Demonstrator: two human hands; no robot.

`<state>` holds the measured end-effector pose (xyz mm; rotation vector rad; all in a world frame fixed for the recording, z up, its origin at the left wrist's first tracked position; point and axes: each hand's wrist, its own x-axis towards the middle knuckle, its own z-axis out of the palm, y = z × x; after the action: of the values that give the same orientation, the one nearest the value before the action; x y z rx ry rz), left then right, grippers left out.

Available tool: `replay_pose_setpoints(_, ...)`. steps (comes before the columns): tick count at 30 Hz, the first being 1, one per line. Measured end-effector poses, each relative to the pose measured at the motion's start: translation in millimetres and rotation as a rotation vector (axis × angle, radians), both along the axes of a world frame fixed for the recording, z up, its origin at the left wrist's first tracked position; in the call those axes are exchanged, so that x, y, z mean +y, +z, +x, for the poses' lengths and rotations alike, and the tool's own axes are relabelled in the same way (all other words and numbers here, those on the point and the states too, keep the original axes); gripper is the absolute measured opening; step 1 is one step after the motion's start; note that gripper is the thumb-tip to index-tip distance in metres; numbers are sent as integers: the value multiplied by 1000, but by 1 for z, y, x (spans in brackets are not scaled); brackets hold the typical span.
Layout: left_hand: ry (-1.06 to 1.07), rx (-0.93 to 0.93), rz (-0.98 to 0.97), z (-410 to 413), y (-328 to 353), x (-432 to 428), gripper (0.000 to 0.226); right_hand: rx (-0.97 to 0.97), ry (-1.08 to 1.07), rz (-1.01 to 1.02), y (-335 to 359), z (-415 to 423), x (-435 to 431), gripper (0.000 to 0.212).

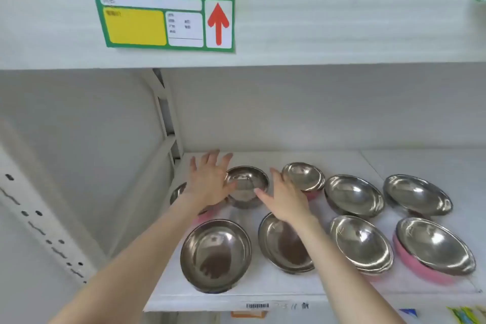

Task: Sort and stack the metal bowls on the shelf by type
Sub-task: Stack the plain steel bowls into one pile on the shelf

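Several metal bowls stand on the white shelf (276, 158). A small deep steel bowl (246, 184) sits in the back row between my hands. My left hand (209, 181) is spread open at its left rim, fingers apart. My right hand (282, 197) is open at its right side, fingers close to the rim. A pink-sided bowl (303, 177) stands just behind my right hand. Another bowl (177, 193) is half hidden under my left wrist. In front are a steel bowl (215, 254) and a second one (282, 244) partly under my right forearm.
To the right stand two steel bowls (353, 196) (416, 193), a stack of bowls (361, 243) and a pink-sided bowl (434, 251). A shelf upright (168, 123) rises at the back left. The upper shelf edge carries a green price label (164, 19).
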<state>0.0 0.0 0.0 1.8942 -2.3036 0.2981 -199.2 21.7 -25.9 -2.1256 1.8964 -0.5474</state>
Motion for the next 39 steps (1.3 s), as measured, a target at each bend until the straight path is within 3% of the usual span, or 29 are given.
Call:
replay_pose_setpoints(6,66,424,566,23,-16,-66,105,-255,-130,234,-18,8,-38,73)
replay_pose_setpoints(8,41,507,669,30,-20,-81,96,-339,-161,292,-26,8,-51,78)
replay_pose_setpoints(11,-6,397,714,36,-30,-101,73,-541,-188,408,-37,9,-66,84)
replay_pose_setpoints(14,-49,347,762,41,-41,-114,58,-637,-171,469,-42,10,-76,57)
replay_pose_setpoints(15,-55,342,776,42,-44,-118,57,-662,-162,478,-43,11,-79,57)
replay_pose_setpoints(18,-89,333,799,41,-49,-128,56,-687,-147,481,-46,12,-86,64)
replay_pose_setpoints(27,-130,447,844,39,-53,-131,67,-742,-129,494,-53,12,-97,54)
replay_pose_setpoints(34,-132,451,815,38,-44,-122,60,-820,-118,492,-55,12,-96,53)
replay_pose_setpoints(39,-122,570,786,36,-36,-118,65,-841,-104,440,-47,8,-96,51)
